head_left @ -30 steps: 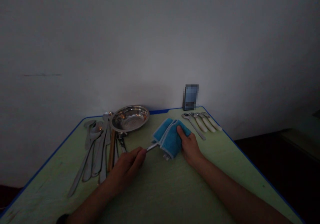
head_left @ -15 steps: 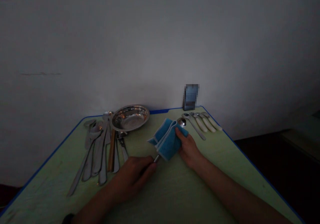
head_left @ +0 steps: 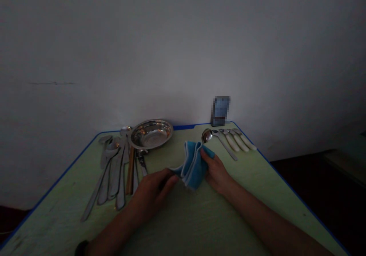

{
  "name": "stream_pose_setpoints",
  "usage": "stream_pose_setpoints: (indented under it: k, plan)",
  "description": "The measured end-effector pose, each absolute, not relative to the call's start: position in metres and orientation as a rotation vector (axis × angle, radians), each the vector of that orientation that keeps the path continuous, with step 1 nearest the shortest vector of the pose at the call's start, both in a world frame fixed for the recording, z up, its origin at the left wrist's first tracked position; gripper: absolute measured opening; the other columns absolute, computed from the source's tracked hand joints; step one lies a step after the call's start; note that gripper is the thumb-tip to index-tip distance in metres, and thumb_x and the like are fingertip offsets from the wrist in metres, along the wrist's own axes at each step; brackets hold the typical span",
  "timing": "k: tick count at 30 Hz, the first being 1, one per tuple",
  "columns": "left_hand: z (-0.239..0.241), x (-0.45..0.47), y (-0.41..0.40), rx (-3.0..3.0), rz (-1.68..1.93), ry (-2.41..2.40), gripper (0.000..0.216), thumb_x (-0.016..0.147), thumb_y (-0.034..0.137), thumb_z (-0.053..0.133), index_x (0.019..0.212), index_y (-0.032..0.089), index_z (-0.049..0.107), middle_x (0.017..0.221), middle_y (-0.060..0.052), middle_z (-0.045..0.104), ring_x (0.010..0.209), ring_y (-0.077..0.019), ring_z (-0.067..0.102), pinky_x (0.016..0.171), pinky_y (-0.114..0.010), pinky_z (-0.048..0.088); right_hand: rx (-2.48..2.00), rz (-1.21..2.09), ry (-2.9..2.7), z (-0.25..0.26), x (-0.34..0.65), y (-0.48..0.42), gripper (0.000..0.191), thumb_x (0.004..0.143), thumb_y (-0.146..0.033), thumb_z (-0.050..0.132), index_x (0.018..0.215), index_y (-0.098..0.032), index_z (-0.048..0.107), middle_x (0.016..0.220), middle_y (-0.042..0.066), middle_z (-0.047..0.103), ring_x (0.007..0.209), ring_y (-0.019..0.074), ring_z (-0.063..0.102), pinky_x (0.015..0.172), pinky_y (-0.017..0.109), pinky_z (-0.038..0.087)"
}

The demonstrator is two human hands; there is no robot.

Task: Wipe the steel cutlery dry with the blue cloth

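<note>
My right hand (head_left: 215, 172) is closed on the blue cloth (head_left: 197, 168), thumb on top, above the middle of the table (head_left: 200, 218); it's folded, I judge, to wrap the spoon (head_left: 206, 136), whose head pokes out beyond. My left hand (head_left: 156, 187) curls at the cloth's left corner, perhaps steadying the spoon; its fingertips are hidden, so I can't tell what they grip. Cutlery (head_left: 116, 174) towards the left edge and pale-handled pieces (head_left: 232, 142) near the far right corner probably give my hands room. In the bowl (head_left: 151, 138), by the far edge, I see only reflections.
</note>
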State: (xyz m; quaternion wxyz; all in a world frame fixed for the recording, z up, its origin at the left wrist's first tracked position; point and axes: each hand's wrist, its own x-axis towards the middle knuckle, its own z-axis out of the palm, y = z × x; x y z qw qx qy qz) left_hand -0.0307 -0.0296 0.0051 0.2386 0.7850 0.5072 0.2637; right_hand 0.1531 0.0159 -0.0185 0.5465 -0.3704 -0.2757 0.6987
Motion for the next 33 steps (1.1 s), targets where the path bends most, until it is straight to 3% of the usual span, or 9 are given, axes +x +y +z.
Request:
stream_pose_setpoints:
  k: [4, 7, 15, 19, 25, 33]
  plan:
    - [0.005, -0.033, -0.031, 1.879, 1.008, 1.458, 0.036, 0.09, 0.041, 0.025, 0.064, 0.021, 0.041, 0.055, 0.005, 0.04, 0.049, -0.0125, 0.043, 0.048, -0.023, 0.034, -1.052, 1.598, -0.928, -0.017, 0.16, 0.012, 0.025, 0.066, -0.045, 0.066, 0.068, -0.02, 0.062, 0.055, -0.005, 0.057, 0.05, 0.0097, 0.049, 0.052, 0.023, 0.041]
    - [0.002, -0.035, -0.029, 1.748, 1.122, 1.4, 0.038, 0.09, 0.042, 0.022, 0.068, 0.02, 0.043, 0.055, 0.005, 0.037, 0.048, -0.0122, 0.038, 0.045, -0.022, 0.033, -1.055, 1.605, -1.386, -0.009, 0.164, 0.005, 0.032, 0.072, -0.048, 0.058, 0.06, -0.019, 0.056, 0.05, -0.005, 0.049, 0.045, 0.0086, 0.042, 0.047, 0.022, 0.036]
    - [0.005, -0.034, -0.03, 1.904, 0.94, 1.358, 0.021, 0.086, 0.035, 0.041, 0.085, 0.019, 0.054, 0.076, 0.0, 0.061, 0.071, -0.016, 0.058, 0.063, -0.024, 0.045, -0.904, 1.209, -2.344, 0.01, 0.162, -0.007, 0.03, 0.082, -0.041, 0.046, 0.063, -0.018, 0.051, 0.055, -0.004, 0.045, 0.051, 0.0087, 0.042, 0.049, 0.021, 0.03]
    - [0.002, -0.031, -0.031, 1.75, 1.079, 1.334, 0.018, 0.086, 0.031, 0.043, 0.092, 0.02, 0.056, 0.083, -0.001, 0.062, 0.077, -0.015, 0.059, 0.069, -0.024, 0.047, -0.89, 1.168, -2.41, 0.016, 0.169, -0.002, 0.029, 0.083, -0.04, 0.044, 0.067, -0.018, 0.054, 0.055, -0.004, 0.047, 0.051, 0.0088, 0.043, 0.048, 0.02, 0.031]
    - [0.011, -0.024, -0.033, 1.369, 1.417, 1.489, 0.029, 0.082, 0.034, 0.048, 0.109, 0.023, 0.048, 0.084, 0.0, 0.058, 0.072, -0.0129, 0.056, 0.057, -0.019, 0.047, -0.933, 1.224, -2.41, 0.024, 0.189, 0.007, 0.032, 0.083, -0.044, 0.043, 0.068, -0.019, 0.056, 0.057, -0.003, 0.05, 0.052, 0.0095, 0.045, 0.049, 0.02, 0.033]
    - [0.005, -0.029, -0.026, 1.381, 1.406, 1.589, 0.021, 0.084, 0.038, 0.043, 0.097, 0.023, 0.049, 0.091, -0.002, 0.052, 0.075, -0.0139, 0.052, 0.054, -0.019, 0.047, -1.024, 1.194, -2.404, 0.018, 0.203, 0.013, 0.036, 0.083, -0.047, 0.041, 0.063, -0.018, 0.05, 0.056, -0.004, 0.045, 0.051, 0.0091, 0.043, 0.048, 0.021, 0.032]
